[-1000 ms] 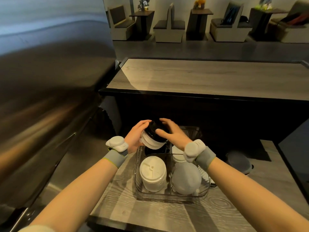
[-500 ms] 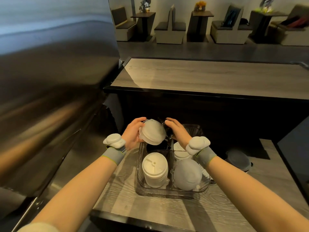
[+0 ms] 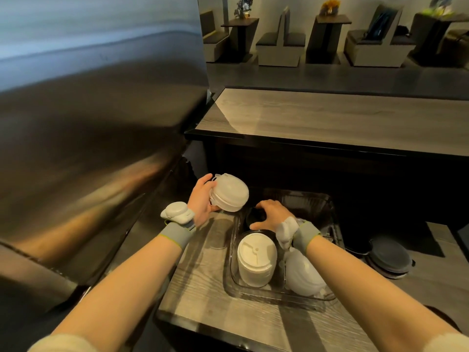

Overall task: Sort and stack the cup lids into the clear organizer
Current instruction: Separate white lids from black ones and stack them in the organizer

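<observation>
Fingers of the left hand are curled behind a stack of translucent white domed plastic lids, with the thumb tucked under its lower edge, so the domed lids sit clasped in the palm. The stack is tilted, with its rounded top turned towards the right. It is held in the air just beyond the far-left corner of the clear plastic four-compartment organizer and does not touch it.

The right hand is lowered into the organizer's far-left compartment. Its fingertips are spread and bent down over the rim of the round black plastic lids lying there, with the thumb on the near side of them, so the black lids are gripped from above. How many black lids lie beneath the palm cannot be told.

A stack of flat white sip lids stands upright in the near-left compartment. A second pile of translucent domed lids leans in the near-right compartment. The right wrist mostly hides the far-right compartment.

The organizer rests on a grey wood-grain counter. A low pile of dark grey round lids lies on the same counter, well to the right of the organizer. Each wrist carries a grey band with a white tracker, on the left and on the right. A brushed steel surface fills the left side, and a higher wooden bar top runs across behind.
</observation>
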`<state>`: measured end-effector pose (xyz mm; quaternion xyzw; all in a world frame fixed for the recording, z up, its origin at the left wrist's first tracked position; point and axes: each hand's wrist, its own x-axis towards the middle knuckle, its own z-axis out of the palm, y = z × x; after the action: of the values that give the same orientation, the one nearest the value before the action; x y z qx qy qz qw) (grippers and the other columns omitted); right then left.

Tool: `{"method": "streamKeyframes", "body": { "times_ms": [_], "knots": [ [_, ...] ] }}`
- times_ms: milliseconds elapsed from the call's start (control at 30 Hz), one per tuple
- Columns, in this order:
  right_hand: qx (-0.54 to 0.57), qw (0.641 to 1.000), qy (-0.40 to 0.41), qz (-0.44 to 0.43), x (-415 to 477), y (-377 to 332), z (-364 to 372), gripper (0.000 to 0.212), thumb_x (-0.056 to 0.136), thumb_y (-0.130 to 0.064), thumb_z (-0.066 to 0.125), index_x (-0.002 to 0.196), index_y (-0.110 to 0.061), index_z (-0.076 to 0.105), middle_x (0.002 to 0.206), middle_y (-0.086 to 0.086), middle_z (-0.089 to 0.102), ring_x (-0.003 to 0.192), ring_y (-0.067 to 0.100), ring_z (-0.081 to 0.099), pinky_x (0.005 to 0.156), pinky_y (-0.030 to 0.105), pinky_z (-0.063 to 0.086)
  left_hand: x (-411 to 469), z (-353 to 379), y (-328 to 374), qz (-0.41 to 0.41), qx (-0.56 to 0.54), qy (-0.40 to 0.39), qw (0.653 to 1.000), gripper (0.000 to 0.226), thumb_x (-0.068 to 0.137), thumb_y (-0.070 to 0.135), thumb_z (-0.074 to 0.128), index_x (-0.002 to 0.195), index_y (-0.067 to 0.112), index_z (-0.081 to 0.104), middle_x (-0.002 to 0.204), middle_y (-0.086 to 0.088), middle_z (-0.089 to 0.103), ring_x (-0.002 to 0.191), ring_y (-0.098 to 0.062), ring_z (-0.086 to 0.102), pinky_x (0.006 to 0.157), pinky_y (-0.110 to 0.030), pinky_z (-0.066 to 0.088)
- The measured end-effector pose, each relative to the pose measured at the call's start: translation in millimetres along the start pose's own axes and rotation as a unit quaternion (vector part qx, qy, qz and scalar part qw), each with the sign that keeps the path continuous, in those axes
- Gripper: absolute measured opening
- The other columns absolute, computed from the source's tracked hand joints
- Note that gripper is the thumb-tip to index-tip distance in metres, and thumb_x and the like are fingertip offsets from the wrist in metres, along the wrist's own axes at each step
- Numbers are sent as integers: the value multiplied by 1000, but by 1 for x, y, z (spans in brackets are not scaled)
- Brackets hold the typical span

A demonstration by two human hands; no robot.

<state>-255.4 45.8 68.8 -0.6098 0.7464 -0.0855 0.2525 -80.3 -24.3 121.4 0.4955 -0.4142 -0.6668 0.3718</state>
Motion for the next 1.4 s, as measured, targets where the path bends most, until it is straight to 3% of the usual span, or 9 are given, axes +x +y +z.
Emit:
{"method": "streamKeyframes", "body": {
  "times_ms": [167,333,567,733,833,967,1100,1300,1400],
  "knots": [
    [335,931,140,-44,-17,-26,-25,47,93,-32,53,135,-12,44,134,9,52,124,24,49,96,28,40,-4,1,-3,-8,20,-24,999,44,99,19,41,143,18,36,143,-9,42,114,-24,49,72,-36,52],
    [276,953,95,-78,-24,-47,-31,73,84,-36,65,144,-15,30,140,7,43,126,22,45,102,32,39,-15,10,-2,-18,18,-76,997,43,100,25,39,142,16,37,139,-11,47,107,-23,54,70,-35,52],
    [415,904,101,-18,-42,-35,-37,58,90,-26,58,141,-9,35,131,12,51,118,26,52,97,35,45,-31,17,-5,2,36,-163,986,33,100,22,42,132,19,47,113,-3,59,97,-18,60,83,-40,51],
    [461,882,98,-8,-66,-19,-49,47,96,-22,47,141,-11,36,138,10,46,111,16,46,83,26,46,-39,22,-8,10,57,-116,992,31,96,9,41,123,16,54,97,-2,60,84,-15,58,70,-33,52],
    [425,900,96,-8,-81,-4,-54,43,96,-21,44,139,-15,39,136,7,46,119,19,45,98,35,41,-43,29,-12,9,57,-78,995,26,94,5,41,110,15,57,92,-3,59,78,-13,57,61,-29,50],
    [296,954,43,-26,-105,23,-55,45,91,-20,54,135,-19,42,116,1,48,109,17,48,92,27,38,-46,40,-19,20,54,-45,997,26,92,3,39,108,14,57,90,-2,59,81,-14,57,63,-29,50],
    [104,994,0,-16,-132,52,-46,54,82,-30,65,131,-24,44,123,3,47,113,19,48,95,30,42,-50,55,-27,22,44,-31,998,26,92,3,38,106,13,57,86,-2,60,80,-16,58,61,-29,49],
    [-137,988,-49,-56,-144,78,-15,68,76,-39,70,134,-24,39,136,5,42,124,26,44,102,39,40,-61,69,-37,12,45,-43,998,26,93,5,40,112,14,56,91,-4,59,80,-15,58,64,-29,50],
    [-161,984,-13,-72,-143,78,-15,64,78,-47,66,134,-25,42,137,4,44,122,25,46,100,38,42,-65,72,-39,12,50,-61,997,30,95,9,41,122,15,54,100,-5,59,89,-18,58,69,-30,51]
  ]
}}
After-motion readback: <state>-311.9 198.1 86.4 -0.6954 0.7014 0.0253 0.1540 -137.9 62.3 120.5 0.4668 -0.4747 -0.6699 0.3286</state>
